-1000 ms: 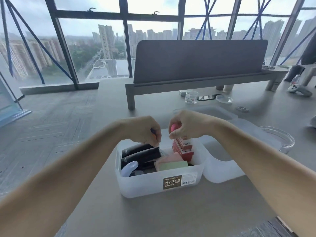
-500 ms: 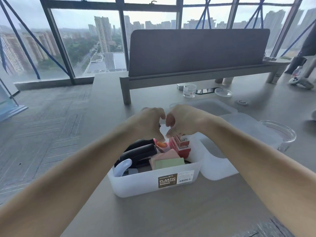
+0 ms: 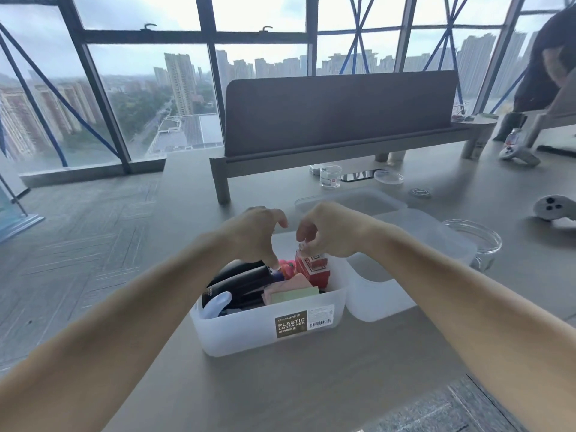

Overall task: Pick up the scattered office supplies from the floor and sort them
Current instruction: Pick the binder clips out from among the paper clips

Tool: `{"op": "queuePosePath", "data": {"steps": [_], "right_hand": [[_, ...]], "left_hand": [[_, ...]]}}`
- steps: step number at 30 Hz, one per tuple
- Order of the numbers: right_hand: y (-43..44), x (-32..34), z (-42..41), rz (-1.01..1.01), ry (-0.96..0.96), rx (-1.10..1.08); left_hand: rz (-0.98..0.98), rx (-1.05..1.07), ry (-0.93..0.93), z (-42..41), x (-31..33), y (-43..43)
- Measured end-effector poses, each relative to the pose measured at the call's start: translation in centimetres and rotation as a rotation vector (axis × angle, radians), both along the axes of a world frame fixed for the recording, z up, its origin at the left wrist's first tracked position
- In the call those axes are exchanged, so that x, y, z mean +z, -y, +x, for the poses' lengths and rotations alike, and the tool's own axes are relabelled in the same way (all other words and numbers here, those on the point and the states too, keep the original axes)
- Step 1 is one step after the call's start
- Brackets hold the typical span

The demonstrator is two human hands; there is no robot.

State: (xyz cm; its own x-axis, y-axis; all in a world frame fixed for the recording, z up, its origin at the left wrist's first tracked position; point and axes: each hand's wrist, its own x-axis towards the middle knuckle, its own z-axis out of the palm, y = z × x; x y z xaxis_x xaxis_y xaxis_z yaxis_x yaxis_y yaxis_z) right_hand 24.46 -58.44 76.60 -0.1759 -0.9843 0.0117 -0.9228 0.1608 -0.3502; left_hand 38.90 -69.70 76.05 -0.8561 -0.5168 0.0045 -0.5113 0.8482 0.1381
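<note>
My left hand [image 3: 255, 235] loosely curled over plastic container [image 3: 271, 338], nothing seen in it, fingertip down beside pink item [image 3: 286, 266]. My right hand [image 3: 330, 232] curled onto top of red boxes [image 3: 313, 269] just below it; pinching or only touching, cannot tell. Boxes likely light, stiff card: take by side faces. Pink item small, blurred, unidentifiable. Black staplers [image 3: 237, 282] under left hand partly hidden. Container sits on counter [image 3: 311, 385].

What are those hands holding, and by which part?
The left hand seems to hold nothing; a fingertip reaches the pink item in the container. The right hand curls onto the top of the red boxes; a grip cannot be told.
</note>
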Motion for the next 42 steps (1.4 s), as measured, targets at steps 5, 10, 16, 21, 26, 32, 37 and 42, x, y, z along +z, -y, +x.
{"op": "queuePosePath", "data": {"steps": [5,10,16,21,26,32,37,42], "right_hand": [[-1.8,0.0,-0.1,-0.073,-0.015,-0.018],[-8.5,-0.4,0.8,-0.169,0.008,-0.126],[-23.1,-2.6,3.0,-0.297,-0.036,-0.384],[-35.8,-5.6,5.5,-0.329,-0.016,-0.632],[-48.4,-14.7,8.1,-0.186,0.082,-0.950],[-59.0,-24.9,8.8,0.391,0.158,-1.156],[-64.7,-31.3,6.9,0.537,0.291,-1.268],[-69.2,-37.8,2.9,0.608,0.305,-1.364]], "left_hand": [[0.034,-0.052,-0.109,2.4,0.2,-0.4],[0.102,-0.235,-0.216,3.8,1.0,-6.6],[0.251,-0.507,-0.275,2.3,-1.9,-18.6],[0.304,-0.703,-0.231,-0.2,-6.4,-28.9],[0.396,-0.761,-0.040,-3.8,-13.9,-36.6],[0.158,-0.921,0.349,-7.5,-23.9,-44.9],[0.231,-0.957,0.481,-11.7,-31.0,-50.9],[0.164,-0.943,0.508,-17.2,-38.6,-55.6]]}}
